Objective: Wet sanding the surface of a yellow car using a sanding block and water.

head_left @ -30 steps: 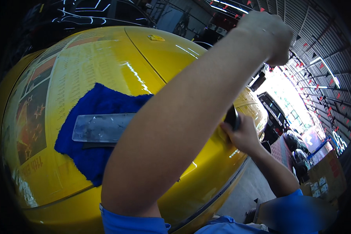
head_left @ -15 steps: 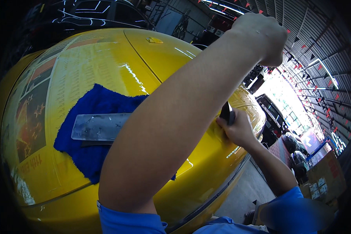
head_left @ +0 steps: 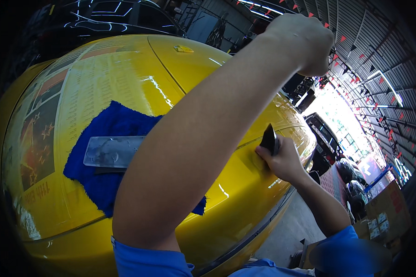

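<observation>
Red and black pennants (head_left: 335,57) hang beneath the metal roof (head_left: 388,51), and a dark car (head_left: 148,21) stands behind the yellow bodywork (head_left: 240,171) in front of you. Toward that surface's left edge, printed pictures (head_left: 41,134) show, with a reddish line of lettering (head_left: 36,195) below them that reads reversed. Beyond its lower right edge, a cardboard box (head_left: 387,213) carries red print and white labels, the latter too small to read.

Your right hand (head_left: 284,159) grasps a dark, pointed flat tool (head_left: 269,139), tip upward, near the surface's right edge; you cannot see whether the tool touches the paint. Your left hand (head_left: 305,44) is raised and curled, its fingers turned away, so whether it grips anything cannot be told. Behind your left forearm, a blue cloth (head_left: 94,189) lies near the seam at the panel's near edge, bearing a clear, flat, oblong piece (head_left: 111,151) with a dark strip (head_left: 108,170) just beside it.
</observation>
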`<state>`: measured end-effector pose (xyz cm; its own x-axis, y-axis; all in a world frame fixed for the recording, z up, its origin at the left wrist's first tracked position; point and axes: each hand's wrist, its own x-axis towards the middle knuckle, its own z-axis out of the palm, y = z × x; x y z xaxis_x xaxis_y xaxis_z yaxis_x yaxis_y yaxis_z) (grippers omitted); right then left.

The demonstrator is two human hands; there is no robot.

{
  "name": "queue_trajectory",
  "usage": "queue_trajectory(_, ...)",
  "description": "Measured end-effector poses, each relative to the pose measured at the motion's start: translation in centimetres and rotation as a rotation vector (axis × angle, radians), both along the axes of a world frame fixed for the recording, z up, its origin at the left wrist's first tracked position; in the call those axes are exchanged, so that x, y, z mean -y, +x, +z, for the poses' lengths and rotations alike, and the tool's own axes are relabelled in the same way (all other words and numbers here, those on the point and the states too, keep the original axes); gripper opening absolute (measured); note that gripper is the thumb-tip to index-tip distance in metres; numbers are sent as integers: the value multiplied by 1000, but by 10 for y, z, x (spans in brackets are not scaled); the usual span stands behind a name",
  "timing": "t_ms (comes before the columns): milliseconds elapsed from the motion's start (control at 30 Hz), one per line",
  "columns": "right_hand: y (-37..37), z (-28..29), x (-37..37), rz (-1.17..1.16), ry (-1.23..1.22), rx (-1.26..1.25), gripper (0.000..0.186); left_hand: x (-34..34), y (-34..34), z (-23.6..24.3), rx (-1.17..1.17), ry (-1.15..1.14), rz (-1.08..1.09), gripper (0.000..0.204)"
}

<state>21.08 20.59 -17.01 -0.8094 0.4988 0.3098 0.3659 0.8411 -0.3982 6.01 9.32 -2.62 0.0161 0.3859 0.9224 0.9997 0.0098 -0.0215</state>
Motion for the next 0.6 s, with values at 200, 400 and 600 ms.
queue_trajectory(200,9,-5,4,90,32,-26,25,3,-7,3,-1,0,36,23)
queue_trajectory(400,16,-5,9,165,-24,-37,23,3,-4,2,-1,-79,62,23)
queue_trajectory(600,12,-6,6,72,14,0,20,7,-2,-2,0,-89,20,25)
